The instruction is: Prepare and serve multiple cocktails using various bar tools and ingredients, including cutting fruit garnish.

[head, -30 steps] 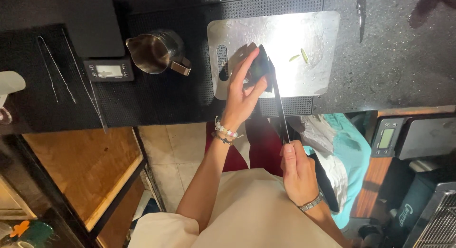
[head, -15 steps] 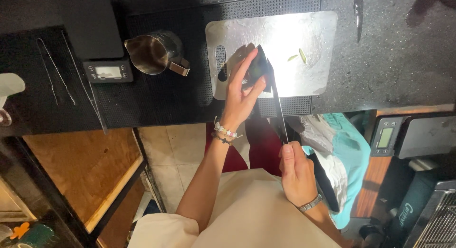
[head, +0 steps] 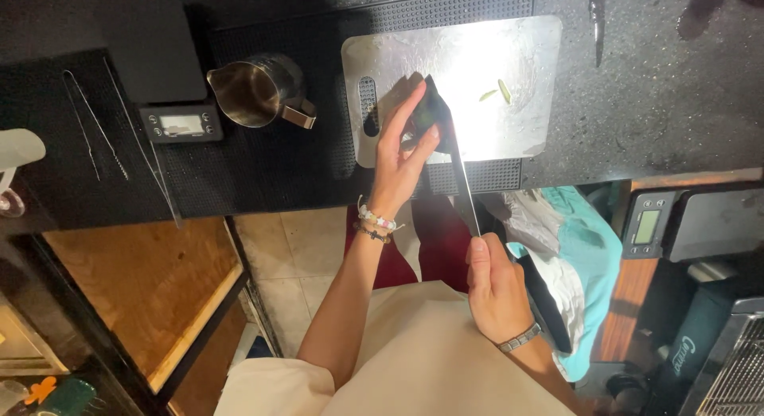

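The left hand reaches over the near edge of the black counter and clamps a dark, rounded fruit, probably an avocado, between thumb and fingers; the fruit sits at the near left part of the pale cutting board, just beside the board's handle slot; the right hand, held off the counter's near edge above the lap, is closed around the handle of a long knife; its blade runs up to the fruit and meets its right side, though whether it has entered the flesh cannot be told.

Two small green scraps lie near the board's middle, apart from the fruit; the board rests on a black rubber mat; to the left of the board stands a steel pitcher, its handle turned toward the board; left of that lies a small digital scale; long metal tweezers lie near the mat's left edge; a teal cloth hangs below the counter's near edge at the right.
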